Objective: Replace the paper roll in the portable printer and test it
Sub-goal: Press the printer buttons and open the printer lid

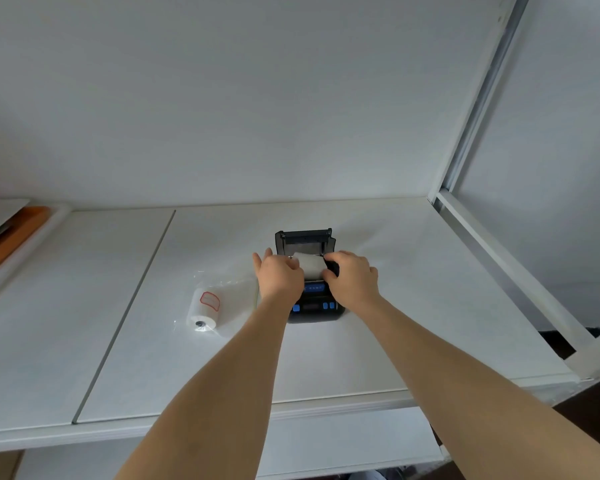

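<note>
A black portable printer (312,308) with blue buttons sits on the white table (413,289), its lid (305,239) standing open at the back. A white paper roll (309,265) lies in the open bay. My left hand (280,277) grips the roll's left end, thumb raised beside the printer. My right hand (352,277) holds the roll's right end, fingers curled over the printer's edge. A second white paper roll (205,308) with a red-outlined label lies to the left, inside a clear plastic bag (236,299).
A seam (129,306) splits the table top on the left. A white metal frame (492,258) runs along the right side and up the wall. An orange-edged board (11,240) lies at the far left. The table's front edge is near my elbows.
</note>
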